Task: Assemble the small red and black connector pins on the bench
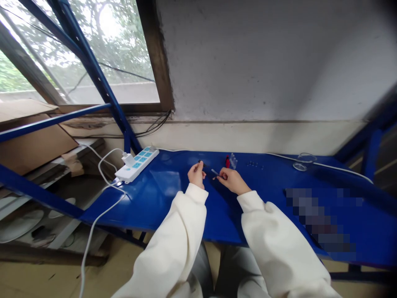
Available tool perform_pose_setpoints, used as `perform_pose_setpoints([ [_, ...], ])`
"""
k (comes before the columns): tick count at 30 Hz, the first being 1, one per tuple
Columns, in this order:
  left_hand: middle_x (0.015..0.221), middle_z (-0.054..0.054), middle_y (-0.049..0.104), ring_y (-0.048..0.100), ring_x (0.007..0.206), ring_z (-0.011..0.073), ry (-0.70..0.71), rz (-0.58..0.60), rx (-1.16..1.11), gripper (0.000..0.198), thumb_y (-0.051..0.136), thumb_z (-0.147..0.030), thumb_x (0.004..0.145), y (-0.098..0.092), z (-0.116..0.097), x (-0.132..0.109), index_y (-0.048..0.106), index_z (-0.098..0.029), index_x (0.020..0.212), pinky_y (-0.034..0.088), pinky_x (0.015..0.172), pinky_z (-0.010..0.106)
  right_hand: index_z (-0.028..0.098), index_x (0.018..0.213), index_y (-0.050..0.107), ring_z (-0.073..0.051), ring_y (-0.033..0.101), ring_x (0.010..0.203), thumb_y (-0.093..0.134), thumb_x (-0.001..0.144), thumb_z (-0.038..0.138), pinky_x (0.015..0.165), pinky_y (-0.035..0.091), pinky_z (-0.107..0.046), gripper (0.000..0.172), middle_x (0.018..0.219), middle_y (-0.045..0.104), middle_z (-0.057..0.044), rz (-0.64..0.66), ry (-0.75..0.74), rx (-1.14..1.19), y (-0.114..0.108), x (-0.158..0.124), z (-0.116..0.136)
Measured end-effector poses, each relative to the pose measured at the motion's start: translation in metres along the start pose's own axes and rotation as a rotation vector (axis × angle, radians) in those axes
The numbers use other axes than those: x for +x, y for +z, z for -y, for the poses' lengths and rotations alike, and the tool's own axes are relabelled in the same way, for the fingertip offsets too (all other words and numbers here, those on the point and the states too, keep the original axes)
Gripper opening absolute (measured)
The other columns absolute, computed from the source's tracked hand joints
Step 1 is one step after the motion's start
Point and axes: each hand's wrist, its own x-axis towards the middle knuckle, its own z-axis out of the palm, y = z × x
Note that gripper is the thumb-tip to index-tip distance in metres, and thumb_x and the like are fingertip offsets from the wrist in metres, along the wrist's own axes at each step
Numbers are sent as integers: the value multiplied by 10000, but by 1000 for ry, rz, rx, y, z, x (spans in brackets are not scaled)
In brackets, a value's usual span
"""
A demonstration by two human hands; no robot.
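My left hand (197, 175) is closed in a pinch above the blue table (176, 211). A small dark piece shows at its fingertips, too small to name. Just to the right, my right hand (232, 179) pinches a slim clear tube (214, 171) that points toward the left hand. The two hands are a short gap apart. Behind the right hand stand several clear tubes (233, 160), close beside a small red object (227, 162). Several tiny clear pieces (256, 164) lie scattered to the right of them.
At the left table edge lies a white power strip (139, 164) with a plug and a looping white cable (89, 244). A clear ring-shaped roll (299, 167) is at the back right, near another cable. Blue frame posts (102, 82) rise at the left; a pixelated area (322, 223) covers the right front.
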Motion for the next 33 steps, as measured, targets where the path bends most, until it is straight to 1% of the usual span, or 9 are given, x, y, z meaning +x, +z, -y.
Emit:
perform_pose_setpoints([
  [2, 542, -49, 484, 364, 319, 13, -4, -26, -9, 385, 687, -423, 555, -2, -2, 2, 523, -115, 717, 211, 311, 176, 177, 698, 525, -80, 405, 488, 516, 715, 290, 512, 322, -198, 115, 545, 464, 44, -18, 39, -3, -2, 0, -5],
  [5, 599, -31, 513, 352, 312, 5, 5, 21, 51, 377, 674, -426, 573, -1, -2, 0, 530, -112, 724, 208, 305, 179, 179, 718, 542, -94, 475, 532, 525, 695, 287, 542, 352, -201, 112, 582, 531, 24, -53, 170, 0, -8, -1, -12],
  [10, 554, -21, 521, 385, 332, 27, -20, 233, 254, 340, 672, -408, 583, 3, 4, -6, 548, -112, 696, 254, 319, 178, 183, 686, 587, -139, 566, 641, 556, 635, 255, 578, 366, -218, 93, 673, 619, -21, -8, 463, -159, -21, -3, -27],
  [12, 532, -19, 518, 410, 357, 40, -9, 311, 338, 314, 671, -390, 587, 4, 9, -7, 550, -114, 677, 301, 343, 182, 183, 714, 599, -157, 583, 689, 540, 648, 254, 583, 364, -223, 113, 713, 636, -37, -46, 533, -218, -24, -3, -33],
  [14, 547, -12, 529, 434, 393, 49, 57, 367, 419, 293, 671, -371, 586, 3, 14, -8, 566, -115, 680, 348, 377, 189, 185, 746, 603, -173, 593, 730, 523, 672, 266, 584, 364, -228, 136, 751, 648, -48, -111, 581, -260, -24, -3, -37],
  [18, 628, 12, 586, 497, 498, 72, 264, 452, 609, 252, 655, -343, 610, 5, 25, -9, 618, -127, 734, 421, 490, 212, 191, 787, 613, -187, 601, 773, 512, 713, 303, 588, 372, -233, 168, 793, 660, -59, -152, 619, -294, -19, -2, -42],
  [21, 661, 28, 624, 549, 588, 100, 354, 469, 763, 198, 637, -308, 634, 12, 29, -8, 634, -136, 731, 440, 581, 229, 196, 815, 617, -190, 604, 783, 510, 729, 330, 594, 381, -235, 191, 799, 661, -64, -134, 642, -296, -14, -1, -46],
  [27, 705, 25, 651, 579, 649, 120, 397, 497, 997, 154, 627, -301, 655, 38, 33, 1, 648, -165, 726, 441, 632, 239, 203, 851, 624, -190, 604, 808, 508, 743, 357, 612, 393, -237, 221, 825, 662, -65, -137, 648, -303, -11, 0, -50],
  [33, 738, 28, 639, 565, 675, 129, 482, 451, 1105, 99, 625, -268, 664, 54, 42, 5, 638, -175, 698, 423, 646, 249, 207, 848, 636, -192, 608, 816, 504, 747, 369, 650, 401, -250, 232, 820, 669, -53, -130, 620, -336, -11, 0, -54],
])
